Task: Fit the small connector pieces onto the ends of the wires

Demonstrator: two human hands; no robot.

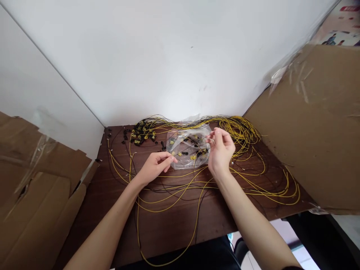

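My left hand [159, 164] is closed in a pinch, low over the near left edge of a clear plastic bag [202, 161]. A thin black wire [189, 147] runs from its fingertips up to my right hand [222, 150], which also pinches it. A pale, thin end shows by the right fingers; what it belongs to I cannot make out. Small black and yellow parts [192, 157] lie in or under the bag, below the wire. Long yellow wires [163, 211] and dark ones loop over the table beneath both wrists.
At the back left sits a heap of black and yellow connectors [142, 133]. A coiled bundle of yellow wires [239, 131] lies at the back right. Cardboard [315, 131] flanks the brown table [168, 232] on both sides, and a white wall [174, 63] stands behind.
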